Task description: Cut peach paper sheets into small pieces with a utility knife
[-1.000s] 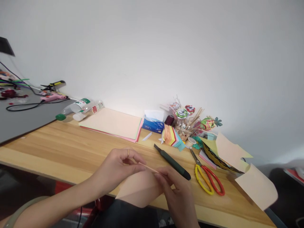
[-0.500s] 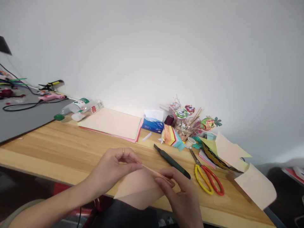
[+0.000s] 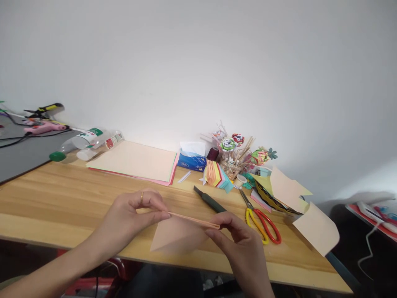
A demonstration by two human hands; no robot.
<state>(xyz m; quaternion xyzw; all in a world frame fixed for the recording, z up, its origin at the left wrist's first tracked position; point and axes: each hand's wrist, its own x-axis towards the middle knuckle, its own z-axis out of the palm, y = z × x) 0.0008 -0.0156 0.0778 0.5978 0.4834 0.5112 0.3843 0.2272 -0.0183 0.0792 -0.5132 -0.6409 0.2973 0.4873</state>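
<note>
Between my hands, above the front of the wooden table, is a sheet of peach paper [image 3: 180, 234] with a narrow folded strip along its upper edge. My left hand [image 3: 141, 211] pinches the left end of that fold between thumb and fingers. At the right end, my right hand [image 3: 237, 238] grips the fold the same way. The lower part of the sheet hangs down, slightly blurred. Just behind my right hand lies a dark green craft knife [image 3: 211, 201], its handle end hidden by the hand. Scissors [image 3: 262, 223] with red and yellow handles rest to the right.
At the back stand a stack of large paper [image 3: 133, 159], a blue tissue pack [image 3: 192, 161], fanned folded papers [image 3: 217, 174] and paper flowers [image 3: 229, 145]. Plastic bottles [image 3: 87, 140] lie left, near a pink glue gun [image 3: 46, 127]. Loose paper sheets [image 3: 319, 227] overhang the right edge.
My hands have moved apart, and the folded edge is now stretched straighter between them. The hanging sheet has swung flatter. The whole view has shifted a little to the right.
</note>
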